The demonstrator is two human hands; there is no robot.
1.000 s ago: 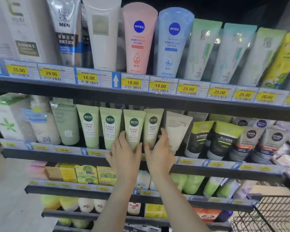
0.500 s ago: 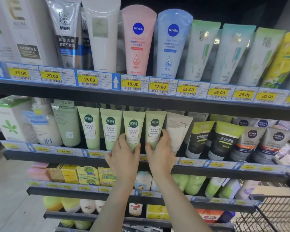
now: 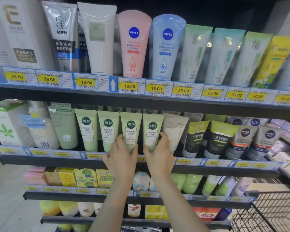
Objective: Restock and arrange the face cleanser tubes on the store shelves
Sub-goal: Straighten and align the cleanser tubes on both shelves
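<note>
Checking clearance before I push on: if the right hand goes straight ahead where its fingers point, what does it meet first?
The right hand already touches the fourth pale green tube. Pushing on would probably press this tube backward; what stands behind it is hidden.

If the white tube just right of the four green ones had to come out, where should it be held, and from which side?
Take the white tube by its flat upper body, coming straight in from the front. It stands cap-down and leans right; its lower end sits behind the right hand and the shelf rail, and the green tube and dark tube crowd both sides, so only the front face is open for a grip.
</note>
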